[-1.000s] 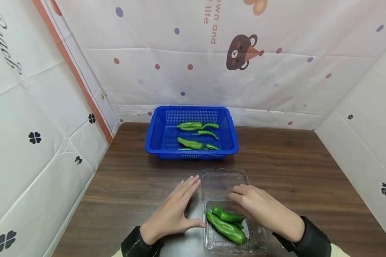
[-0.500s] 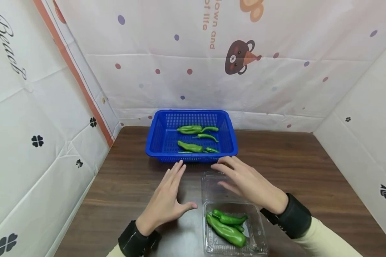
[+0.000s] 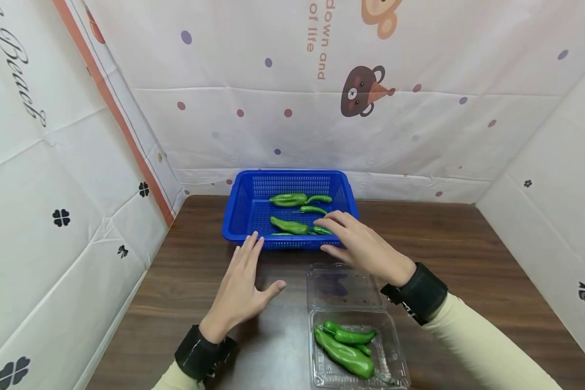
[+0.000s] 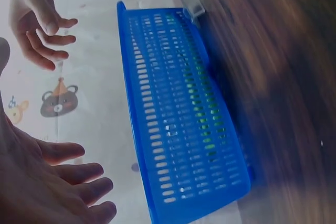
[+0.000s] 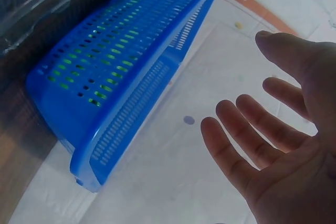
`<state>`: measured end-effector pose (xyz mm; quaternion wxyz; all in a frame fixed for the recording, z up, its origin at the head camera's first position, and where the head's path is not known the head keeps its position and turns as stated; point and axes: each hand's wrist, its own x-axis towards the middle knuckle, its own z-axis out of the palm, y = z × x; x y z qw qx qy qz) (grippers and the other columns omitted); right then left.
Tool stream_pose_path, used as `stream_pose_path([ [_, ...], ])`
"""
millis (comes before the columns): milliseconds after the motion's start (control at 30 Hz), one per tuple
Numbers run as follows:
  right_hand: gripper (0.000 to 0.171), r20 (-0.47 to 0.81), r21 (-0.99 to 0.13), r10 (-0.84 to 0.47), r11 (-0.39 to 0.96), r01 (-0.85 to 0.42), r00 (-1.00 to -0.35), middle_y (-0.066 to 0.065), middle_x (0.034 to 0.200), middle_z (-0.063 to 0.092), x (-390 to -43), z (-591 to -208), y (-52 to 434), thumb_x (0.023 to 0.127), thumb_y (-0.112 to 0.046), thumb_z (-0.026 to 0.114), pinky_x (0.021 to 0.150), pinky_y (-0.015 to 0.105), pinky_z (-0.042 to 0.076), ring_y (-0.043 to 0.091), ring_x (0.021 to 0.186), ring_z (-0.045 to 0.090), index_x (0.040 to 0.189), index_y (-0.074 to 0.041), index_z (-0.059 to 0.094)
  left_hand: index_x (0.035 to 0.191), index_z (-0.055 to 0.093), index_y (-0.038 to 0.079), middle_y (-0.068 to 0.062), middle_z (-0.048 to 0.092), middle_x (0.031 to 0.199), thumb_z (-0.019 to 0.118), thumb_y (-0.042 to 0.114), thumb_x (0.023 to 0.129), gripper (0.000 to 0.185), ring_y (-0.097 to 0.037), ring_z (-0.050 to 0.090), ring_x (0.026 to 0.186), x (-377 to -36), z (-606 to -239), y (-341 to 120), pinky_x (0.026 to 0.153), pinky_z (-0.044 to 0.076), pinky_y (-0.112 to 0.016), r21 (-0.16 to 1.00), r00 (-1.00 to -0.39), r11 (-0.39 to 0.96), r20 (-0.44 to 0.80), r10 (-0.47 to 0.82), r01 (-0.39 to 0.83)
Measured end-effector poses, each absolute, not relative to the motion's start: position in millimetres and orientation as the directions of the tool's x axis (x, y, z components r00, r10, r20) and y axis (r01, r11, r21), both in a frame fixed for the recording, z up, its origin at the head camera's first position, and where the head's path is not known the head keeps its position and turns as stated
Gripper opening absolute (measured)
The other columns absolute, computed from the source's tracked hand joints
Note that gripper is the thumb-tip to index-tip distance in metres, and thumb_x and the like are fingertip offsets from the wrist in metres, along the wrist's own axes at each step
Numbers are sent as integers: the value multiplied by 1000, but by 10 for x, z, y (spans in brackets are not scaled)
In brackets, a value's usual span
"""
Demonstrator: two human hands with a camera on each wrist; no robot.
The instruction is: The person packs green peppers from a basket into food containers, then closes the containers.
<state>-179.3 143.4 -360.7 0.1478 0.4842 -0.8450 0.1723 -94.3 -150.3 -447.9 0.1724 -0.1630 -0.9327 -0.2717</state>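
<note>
A blue plastic basket (image 3: 234, 216) stands at the back of the table, holding several green peppers (image 3: 290, 226). My right hand (image 3: 363, 244) hovers over the basket's front right rim, its fingers loosely bent and nothing between them. Close to the basket's front left side, my left hand (image 3: 239, 287) reaches forward with straight fingers and spread thumb, holding nothing. In the right wrist view, the right fingers (image 5: 231, 156) are apart from the basket wall (image 5: 105, 56). Nearer the front, a clear clamshell box (image 3: 390, 352) lies with its lid back and several green peppers (image 3: 346, 352) inside.
The box's clear lid (image 3: 341, 287) lies flat between the box and the basket. Dark wooden tabletop (image 3: 468, 271) surrounds them. White printed sheets (image 3: 273, 130) hang behind and at both sides.
My right hand has moved from over the clear box forward to the basket's rim. My left hand has moved forward and left, away from the box toward the basket.
</note>
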Motion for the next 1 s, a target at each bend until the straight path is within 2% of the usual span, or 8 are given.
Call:
stream_pose_path([
  [300,54,425,-132,-759,487,-863,-493,14,126,60,-2065,-3527,1301,92,-18,80,83,37,55,23,108,58,140,-5,59,163,27,7,-13,19,170,60,65,95,95,-26,10,158,-1038,-4434,-1598,127,10,-54,474,-911,821,392,125,317],
  [433,52,403,-131,-764,497,-858,-504,14,124,60,-2195,-3472,1264,92,-18,80,85,38,54,25,108,58,138,-3,59,161,30,4,-16,21,169,60,64,95,93,-29,11,158,-1085,-4392,-1645,126,10,-55,470,-906,827,412,102,307],
  [800,44,272,-156,-748,587,-795,-606,16,125,62,-2547,-3389,1131,96,-19,75,92,42,56,29,114,60,136,-3,63,160,30,0,-21,20,168,55,62,99,90,-38,13,157,-1232,-4349,-1817,126,8,-55,474,-932,849,359,53,231],
  [1000,42,219,-188,-736,613,-768,-641,16,123,64,-2660,-3399,1091,96,-18,75,90,44,56,30,111,63,135,-3,64,161,28,1,-22,17,169,53,63,99,91,-39,10,157,-1331,-4315,-1898,126,9,-57,476,-952,861,306,29,179],
])
